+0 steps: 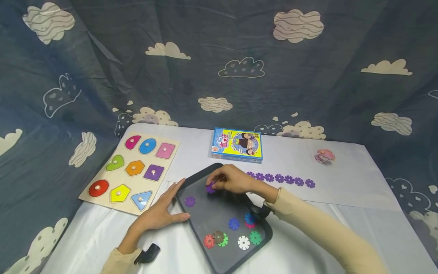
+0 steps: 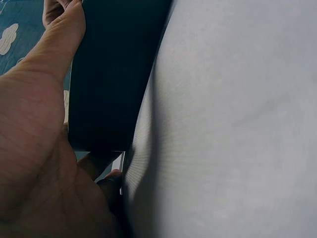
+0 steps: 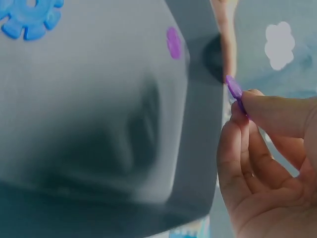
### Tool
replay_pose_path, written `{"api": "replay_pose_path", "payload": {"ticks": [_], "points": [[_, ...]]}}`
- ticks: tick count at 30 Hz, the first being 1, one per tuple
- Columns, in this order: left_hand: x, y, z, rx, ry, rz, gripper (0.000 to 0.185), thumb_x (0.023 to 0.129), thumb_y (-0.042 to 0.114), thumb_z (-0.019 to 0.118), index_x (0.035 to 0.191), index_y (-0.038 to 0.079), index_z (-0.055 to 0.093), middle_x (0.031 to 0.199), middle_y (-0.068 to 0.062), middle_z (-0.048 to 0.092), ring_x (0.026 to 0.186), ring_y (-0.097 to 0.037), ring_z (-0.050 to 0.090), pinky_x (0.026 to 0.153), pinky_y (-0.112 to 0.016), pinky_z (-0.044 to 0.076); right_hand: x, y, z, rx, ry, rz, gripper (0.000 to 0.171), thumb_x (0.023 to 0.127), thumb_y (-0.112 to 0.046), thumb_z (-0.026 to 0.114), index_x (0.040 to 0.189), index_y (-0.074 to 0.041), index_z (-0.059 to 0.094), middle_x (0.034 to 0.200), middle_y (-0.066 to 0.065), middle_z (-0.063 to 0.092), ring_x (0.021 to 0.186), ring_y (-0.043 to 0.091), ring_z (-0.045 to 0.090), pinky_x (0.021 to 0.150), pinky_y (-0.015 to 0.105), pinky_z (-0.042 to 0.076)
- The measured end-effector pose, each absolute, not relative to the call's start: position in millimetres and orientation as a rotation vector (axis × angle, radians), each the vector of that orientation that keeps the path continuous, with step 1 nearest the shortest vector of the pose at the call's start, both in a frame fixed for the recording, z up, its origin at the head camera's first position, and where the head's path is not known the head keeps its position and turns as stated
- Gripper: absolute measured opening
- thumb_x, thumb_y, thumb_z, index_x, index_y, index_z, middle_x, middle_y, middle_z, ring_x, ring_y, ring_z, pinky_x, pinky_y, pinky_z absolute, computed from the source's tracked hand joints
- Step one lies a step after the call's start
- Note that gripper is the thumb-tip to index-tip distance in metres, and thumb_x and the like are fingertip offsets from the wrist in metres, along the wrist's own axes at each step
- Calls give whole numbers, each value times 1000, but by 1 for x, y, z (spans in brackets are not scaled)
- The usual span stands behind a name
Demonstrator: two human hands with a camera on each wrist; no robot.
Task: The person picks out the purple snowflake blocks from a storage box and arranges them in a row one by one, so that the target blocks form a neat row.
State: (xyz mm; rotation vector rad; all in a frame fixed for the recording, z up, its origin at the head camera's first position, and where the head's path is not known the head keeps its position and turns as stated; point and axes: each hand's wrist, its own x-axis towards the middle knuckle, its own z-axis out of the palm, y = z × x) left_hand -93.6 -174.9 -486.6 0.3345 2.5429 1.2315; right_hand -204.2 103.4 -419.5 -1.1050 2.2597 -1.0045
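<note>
My right hand (image 1: pixel 236 179) pinches a purple notched plastic disc (image 1: pixel 210 187) between thumb and fingertips, over the far end of a dark grey tray (image 1: pixel 205 220). In the right wrist view the pinched purple disc (image 3: pixel 234 90) shows nearly edge-on. My left hand (image 1: pixel 159 209) lies along the tray's left side, its fingers and thumb extended and touching the rim. On the tray a second purple disc (image 1: pixel 189 201) lies near the left edge. Toward the near end are blue (image 1: pixel 234 223), white (image 1: pixel 243 242), green (image 1: pixel 255 238), red (image 1: pixel 209 241) and brown discs (image 1: pixel 218 237), some overlapping.
A row of several purple discs (image 1: pixel 279 178) runs along the table right of the tray, partly behind my right hand. A wooden shape puzzle board (image 1: pixel 137 184) lies at left. Farther back are a colourful box (image 1: pixel 237 145) and a small pink object (image 1: pixel 324 156).
</note>
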Motion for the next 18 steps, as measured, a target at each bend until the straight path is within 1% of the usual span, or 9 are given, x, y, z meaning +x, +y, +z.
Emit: {"api": "replay_pose_path", "payload": {"ticks": [4, 8, 13, 16, 18], "points": [[-94, -175, -488, 344, 2549, 1231, 107, 81, 55, 78, 160, 41, 8, 169, -11, 11, 155, -42, 8, 114, -75, 20, -209, 119, -417, -1042, 2258, -1082, 16, 92, -4, 70, 107, -9, 76, 98, 2, 74, 76, 11, 60, 70, 21, 54], [-94, -176, -489, 339, 2549, 1228, 108, 80, 55, 78, 160, 42, 8, 169, -11, 10, 155, -42, 8, 113, -75, 20, -212, 133, -415, -1002, 2273, -1121, 17, 93, -6, 69, 109, -9, 75, 103, 4, 75, 80, 14, 61, 74, 23, 55], [-94, -177, -489, 343, 2540, 1234, 108, 81, 54, 78, 161, 41, 7, 170, -10, 10, 155, -41, 7, 114, -75, 19, -215, 149, -414, -915, 2289, -1151, 18, 94, -8, 68, 111, -9, 75, 104, 5, 74, 80, 17, 60, 72, 23, 53], [-95, -176, -489, 347, 2540, 1235, 108, 81, 54, 78, 160, 42, 6, 170, -9, 10, 155, -41, 7, 114, -75, 19, -216, 161, -411, -842, 2300, -1181, 18, 95, -9, 68, 112, -9, 74, 104, 5, 73, 82, 24, 62, 71, 25, 53], [-95, -176, -488, 352, 2540, 1238, 108, 81, 54, 78, 160, 42, 7, 170, -9, 10, 155, -41, 7, 113, -76, 19, -218, 169, -409, -791, 2319, -1209, 18, 95, -11, 68, 112, -10, 74, 106, 5, 73, 86, 28, 63, 73, 25, 54]]}}
